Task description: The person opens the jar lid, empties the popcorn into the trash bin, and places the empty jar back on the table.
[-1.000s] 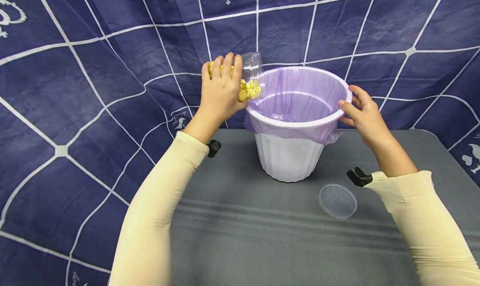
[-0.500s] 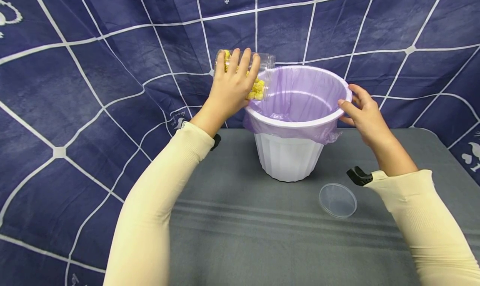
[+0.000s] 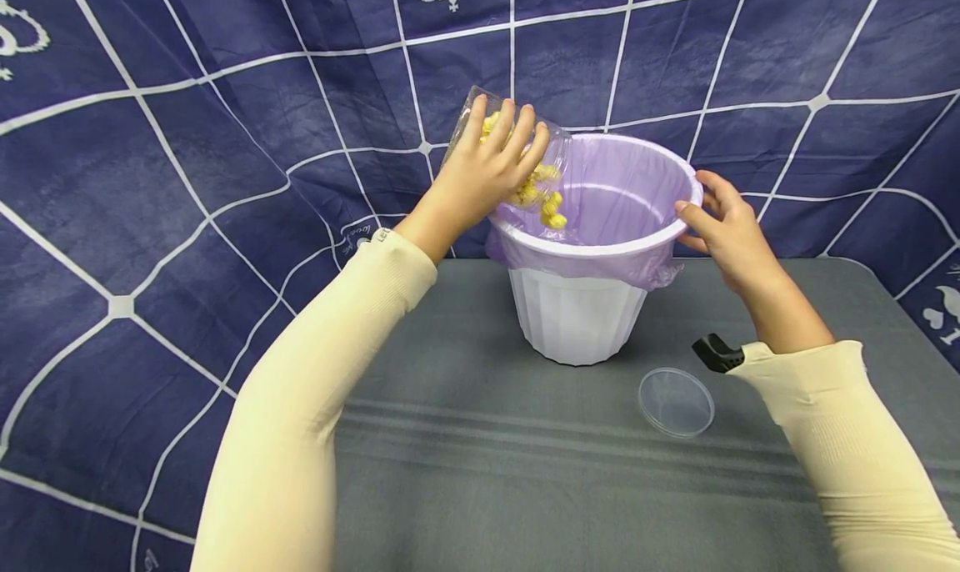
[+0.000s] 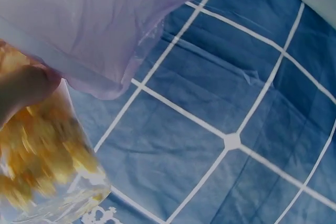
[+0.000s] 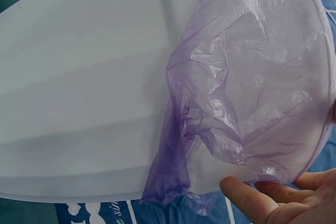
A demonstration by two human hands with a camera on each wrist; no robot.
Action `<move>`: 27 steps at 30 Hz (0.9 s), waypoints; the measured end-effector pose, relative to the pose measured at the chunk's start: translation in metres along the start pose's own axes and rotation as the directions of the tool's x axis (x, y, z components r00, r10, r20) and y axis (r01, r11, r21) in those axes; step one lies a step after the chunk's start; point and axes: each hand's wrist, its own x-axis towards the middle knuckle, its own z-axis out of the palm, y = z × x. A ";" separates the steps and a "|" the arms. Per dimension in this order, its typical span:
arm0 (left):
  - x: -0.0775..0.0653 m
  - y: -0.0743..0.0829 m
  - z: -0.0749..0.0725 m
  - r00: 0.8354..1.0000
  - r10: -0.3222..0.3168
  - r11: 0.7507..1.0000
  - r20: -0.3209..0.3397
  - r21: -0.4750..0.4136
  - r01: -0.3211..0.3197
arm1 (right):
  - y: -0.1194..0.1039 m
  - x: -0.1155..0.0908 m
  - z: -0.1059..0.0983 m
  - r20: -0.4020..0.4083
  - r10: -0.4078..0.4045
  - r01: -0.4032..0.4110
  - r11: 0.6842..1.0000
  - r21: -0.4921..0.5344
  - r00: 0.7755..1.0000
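My left hand [image 3: 483, 168] grips a clear plastic jar [image 3: 558, 145], tilted mouth-down over the left rim of a white trash bin [image 3: 577, 318]. Yellow popcorn-like pieces [image 3: 553, 213] spill from the jar's mouth into the bin, while more pieces [image 4: 44, 153] remain inside, blurred in the left wrist view. A thin purple bag [image 3: 615, 190] lines the bin and folds over its rim. At the right side of that rim, my right hand [image 3: 727, 226] holds on, thumb on the near side and fingers around the outside. The bin's bottom is hidden.
A round clear lid [image 3: 677, 403] lies on the grey tabletop [image 3: 525, 464], in front of the bin and to its right. Blue cloth [image 3: 247, 213] with white lines hangs behind the table and along its left side.
My left hand has moved right and tipped the jar from nearly level to steeply down. Yellow pieces now fall out of it. My right hand stays on the rim.
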 end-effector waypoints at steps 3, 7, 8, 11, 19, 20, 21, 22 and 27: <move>0.002 0.000 -0.001 0.998 0.070 0.996 -0.004 0.061 -0.070 | 0.000 0.000 0.000 0.000 0.002 -0.002 1.000 0.002 1.000; 0.006 -0.002 -0.002 0.986 0.169 0.975 -0.004 0.147 -0.167 | 0.000 0.000 0.001 -0.002 0.004 -0.004 1.000 -0.009 1.000; 0.007 -0.002 -0.003 0.981 0.196 0.967 -0.003 0.170 -0.192 | 0.000 0.000 0.001 -0.002 0.005 -0.005 1.000 -0.008 1.000; 0.009 -0.004 -0.005 0.963 0.269 0.939 -0.001 0.224 -0.262 | -0.001 0.000 0.001 -0.003 0.007 -0.007 1.000 0.002 1.000; 0.013 0.000 -0.006 0.922 0.385 0.890 -0.046 0.281 -0.358 | -0.001 -0.001 0.001 -0.005 0.004 -0.004 0.999 0.035 1.000; 0.013 0.000 -0.006 0.917 0.396 0.886 -0.044 0.279 -0.369 | -0.001 -0.001 0.001 -0.004 0.004 -0.004 1.000 0.027 1.000; 0.013 0.001 -0.006 0.913 0.407 0.882 -0.039 0.276 -0.381 | 0.000 -0.001 0.001 -0.003 0.005 -0.005 1.000 0.022 1.000; 0.012 0.001 -0.006 0.910 0.414 0.880 -0.033 0.271 -0.390 | 0.000 -0.001 0.001 -0.002 0.008 -0.008 1.000 0.020 1.000; 0.010 0.001 -0.006 0.916 0.401 0.890 -0.016 0.245 -0.386 | 0.002 -0.001 0.001 0.001 0.016 -0.016 1.000 0.017 1.000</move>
